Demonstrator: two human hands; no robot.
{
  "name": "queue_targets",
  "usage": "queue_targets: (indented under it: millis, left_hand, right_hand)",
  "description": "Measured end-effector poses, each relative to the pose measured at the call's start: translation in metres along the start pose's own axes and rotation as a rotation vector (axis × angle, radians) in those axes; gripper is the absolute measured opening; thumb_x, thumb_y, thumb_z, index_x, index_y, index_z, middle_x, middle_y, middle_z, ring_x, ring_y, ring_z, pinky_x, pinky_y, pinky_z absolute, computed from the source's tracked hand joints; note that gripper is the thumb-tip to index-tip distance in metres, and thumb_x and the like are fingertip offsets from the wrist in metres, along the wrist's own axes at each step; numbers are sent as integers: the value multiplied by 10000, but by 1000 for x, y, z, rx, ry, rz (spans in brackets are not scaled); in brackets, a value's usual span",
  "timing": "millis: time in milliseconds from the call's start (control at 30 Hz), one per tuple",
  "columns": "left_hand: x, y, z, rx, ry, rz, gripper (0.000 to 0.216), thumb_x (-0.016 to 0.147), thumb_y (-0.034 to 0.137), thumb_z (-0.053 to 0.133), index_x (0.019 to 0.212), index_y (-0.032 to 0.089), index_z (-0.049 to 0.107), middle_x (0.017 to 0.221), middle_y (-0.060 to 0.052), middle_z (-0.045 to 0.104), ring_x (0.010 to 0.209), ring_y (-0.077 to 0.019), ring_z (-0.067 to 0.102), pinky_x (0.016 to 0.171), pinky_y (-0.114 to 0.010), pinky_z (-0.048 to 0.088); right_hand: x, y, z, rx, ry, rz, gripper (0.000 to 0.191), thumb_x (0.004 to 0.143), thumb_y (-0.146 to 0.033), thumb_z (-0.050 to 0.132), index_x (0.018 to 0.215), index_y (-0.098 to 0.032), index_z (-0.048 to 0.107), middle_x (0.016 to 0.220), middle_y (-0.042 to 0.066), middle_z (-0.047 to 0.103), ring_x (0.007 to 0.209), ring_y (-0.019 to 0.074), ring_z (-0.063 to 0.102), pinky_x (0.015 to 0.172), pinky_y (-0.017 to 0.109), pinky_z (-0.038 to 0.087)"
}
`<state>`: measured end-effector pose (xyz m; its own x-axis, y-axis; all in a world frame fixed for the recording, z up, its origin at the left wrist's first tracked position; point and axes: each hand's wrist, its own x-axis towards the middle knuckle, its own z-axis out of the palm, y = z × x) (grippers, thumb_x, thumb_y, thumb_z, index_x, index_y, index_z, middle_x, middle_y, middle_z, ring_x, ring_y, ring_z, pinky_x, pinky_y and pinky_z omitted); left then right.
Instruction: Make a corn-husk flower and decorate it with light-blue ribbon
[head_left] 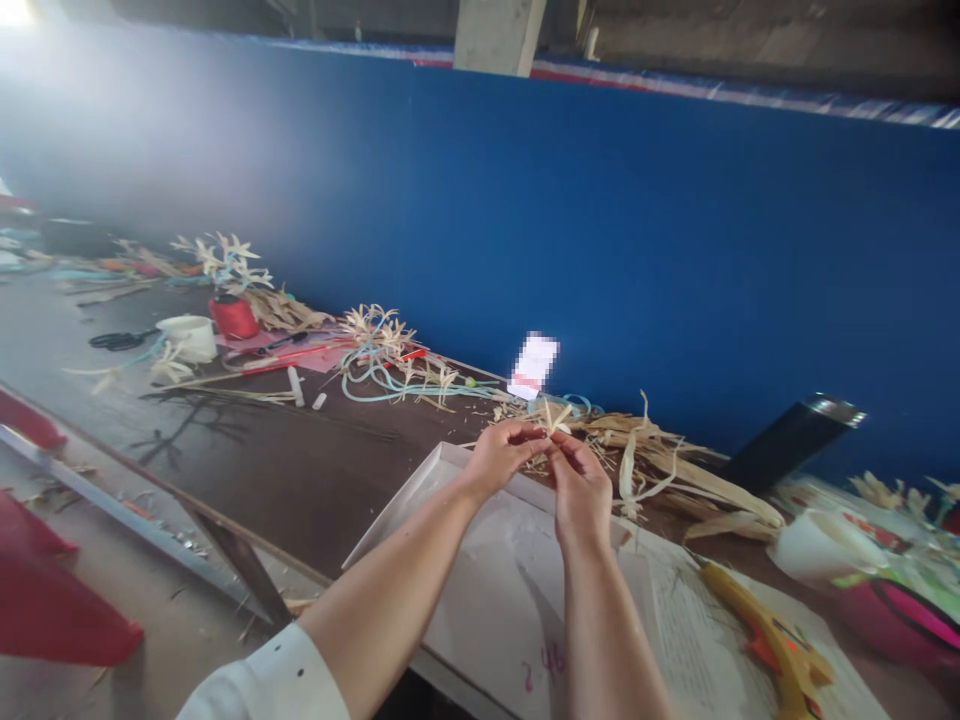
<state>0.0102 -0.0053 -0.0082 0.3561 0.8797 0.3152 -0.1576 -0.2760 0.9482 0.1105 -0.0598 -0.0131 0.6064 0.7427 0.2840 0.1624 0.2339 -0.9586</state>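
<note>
My left hand [501, 452] and my right hand [581, 487] meet above the far edge of a white board [480, 590]. Both pinch a small straw-coloured husk flower [553, 418] whose thin petals stick up between the fingertips. A heap of dried corn husk strips [675, 465] lies just behind and to the right of my hands. My forearms reach in from the bottom of the view, the left one from a white sleeve.
A yellow glue gun [772, 635] lies on paper at the right, near a white cup [821, 545] and a black cylinder [787, 440]. Finished husk flowers [375, 330], light blue tubing [375, 385], a red pot [234, 316], a white bowl [189, 335] and scissors [116, 340] spread leftward along the dark table. A blue wall stands behind.
</note>
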Motion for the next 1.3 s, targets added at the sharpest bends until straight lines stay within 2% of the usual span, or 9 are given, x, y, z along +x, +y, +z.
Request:
queue_targets:
  millis: [267,567,700,767,900,1000,1100,1200,1300]
  left_hand:
    - [4,-7,-2,77,0,99,266,718,382,605,834,162,701,795,-32,661,792,-165,589,726,-249,425]
    - [2,-9,1,259,167,237,143,753,278,577,748,175,676,739,-25,617,735,-138,556,688,-236,412]
    - [-1,-8,2,368,209,347,171,784,276,546,688,163,632,693,-19,555,697,-119,516,666,-222,397]
    - [-3,-6,2,393,215,390,172,793,271,536,688,161,616,692,-22,541,698,-119,508,662,-222,395]
    - [-5,-3,2,406,211,437,172,811,254,509,703,164,608,692,-34,542,714,-131,508,671,-235,404]
    - [-5,-3,3,390,210,463,162,811,250,511,716,163,611,707,-43,558,727,-138,516,682,-244,414]
    - [-5,-2,3,362,216,477,147,803,257,526,735,162,615,746,-51,571,732,-135,524,679,-241,427]
    - [-5,-2,3,331,228,482,129,802,242,526,765,161,619,788,-54,572,727,-123,531,658,-226,434]
    - [-4,-2,2,333,232,493,126,799,241,535,770,160,627,781,-51,574,735,-122,538,671,-227,438]
  right_hand:
    - [1,0,0,-117,-9,-175,262,714,-375,612,876,-177,670,856,51,659,750,176,570,692,291,438]
    - [1,11,4,14,-88,27,408,702,-433,611,1022,-183,647,725,20,624,473,97,437,440,236,341]
    - [1,10,3,-184,-14,-215,296,738,-340,554,970,-206,679,915,61,645,735,169,571,659,309,451]
    - [0,8,3,-278,35,-367,261,745,-289,524,928,-211,692,963,70,636,886,190,567,794,338,435]
    - [-3,3,3,-342,95,-478,256,747,-244,496,908,-213,693,961,75,630,919,196,565,837,356,426]
    - [-3,3,3,-321,101,-415,266,741,-238,488,915,-197,686,954,79,637,880,198,576,776,337,451]
    - [-2,6,2,-260,41,-203,283,741,-286,507,959,-181,654,918,69,649,704,177,590,626,303,469]
    - [1,10,2,-149,-18,-7,306,701,-343,580,952,-168,605,870,57,642,549,137,555,486,258,430]
    - [4,9,2,15,34,46,360,661,-386,643,945,-174,579,790,26,615,474,96,492,405,211,363]
